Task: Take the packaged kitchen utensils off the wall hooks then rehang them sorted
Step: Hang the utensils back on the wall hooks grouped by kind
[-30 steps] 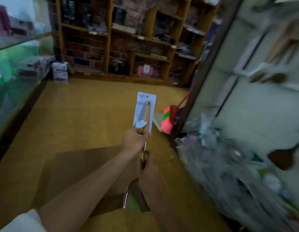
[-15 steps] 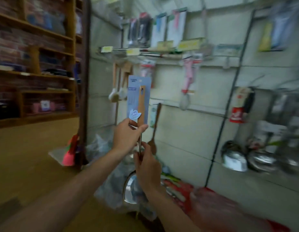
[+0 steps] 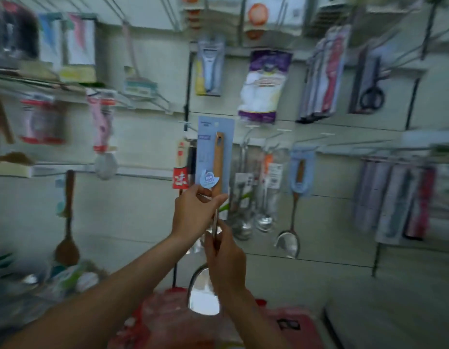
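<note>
Both hands are on one packaged utensil (image 3: 214, 157), held upright in front of the hook wall (image 3: 147, 137). My left hand (image 3: 193, 212) pinches the bottom of its blue backing card, with thumb and fingers closed over the lower end of the wooden handle. My right hand (image 3: 227, 260) sits just below the left, fingers curled round the thin metal shaft. The steel head (image 3: 202, 293) hangs beneath the right hand, partly hidden by the wrist.

Everything else I place from that held utensil. Just left of its card hangs a red-and-white pack (image 3: 180, 170), partly covered by it. Just right of it, a cluster of bagged steel ladles (image 3: 265, 197) hangs from wire hooks. Beyond those is a second spoon on a blue card (image 3: 300, 172) of the same kind, its steel bowl hanging free below. Above the card is a peeler pack (image 3: 209, 69), and up and to the right is a white pouch with purple bands (image 3: 262, 84). Farther right hangs a carded pair of scissors (image 3: 369, 94). Well to the left a wooden spoon (image 3: 67, 222) hangs bowl down. Below the steel head lie red plastic bags (image 3: 168, 321). The card's top sits close to a wire hook (image 3: 190, 127), but through the motion blur I cannot tell whether they touch.
</note>
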### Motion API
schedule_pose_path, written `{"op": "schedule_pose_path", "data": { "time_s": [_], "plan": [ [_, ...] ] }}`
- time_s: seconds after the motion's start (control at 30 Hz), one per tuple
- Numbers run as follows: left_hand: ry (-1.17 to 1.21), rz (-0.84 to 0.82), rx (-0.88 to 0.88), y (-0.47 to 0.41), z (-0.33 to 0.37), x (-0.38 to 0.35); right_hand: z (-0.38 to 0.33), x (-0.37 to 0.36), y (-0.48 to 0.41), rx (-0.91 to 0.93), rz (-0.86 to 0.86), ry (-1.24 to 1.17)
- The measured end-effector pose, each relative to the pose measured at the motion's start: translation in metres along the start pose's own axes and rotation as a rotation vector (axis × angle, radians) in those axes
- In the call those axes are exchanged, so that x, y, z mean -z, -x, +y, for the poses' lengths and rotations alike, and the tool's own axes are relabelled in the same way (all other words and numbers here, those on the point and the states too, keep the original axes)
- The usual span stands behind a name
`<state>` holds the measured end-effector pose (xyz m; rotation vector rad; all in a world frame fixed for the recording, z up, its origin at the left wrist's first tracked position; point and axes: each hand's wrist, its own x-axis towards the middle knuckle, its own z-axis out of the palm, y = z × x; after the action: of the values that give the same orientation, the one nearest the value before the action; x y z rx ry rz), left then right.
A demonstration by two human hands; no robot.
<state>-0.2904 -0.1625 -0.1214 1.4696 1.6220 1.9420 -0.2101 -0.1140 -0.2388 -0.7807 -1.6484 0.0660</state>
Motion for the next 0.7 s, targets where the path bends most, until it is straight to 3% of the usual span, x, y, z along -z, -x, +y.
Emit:
{"op": "schedule_pose_path", "data": {
  "time_s": [0.27,0.37,0.7],
  "plan": [
    [0.106,-0.216,-0.036,0.007,0.030,-0.153,0.110,0.102,-0.019,-0.114,0.193,0.176],
    [0.125,-0.256,-0.014,0.012,0.032,-0.195,0.140,0.126,-0.018,-0.200,0.180,0.228],
    [0.133,-0.310,0.012,0.013,0.026,-0.256,0.190,0.152,-0.021,-0.225,0.179,0.256]
  ]
}}
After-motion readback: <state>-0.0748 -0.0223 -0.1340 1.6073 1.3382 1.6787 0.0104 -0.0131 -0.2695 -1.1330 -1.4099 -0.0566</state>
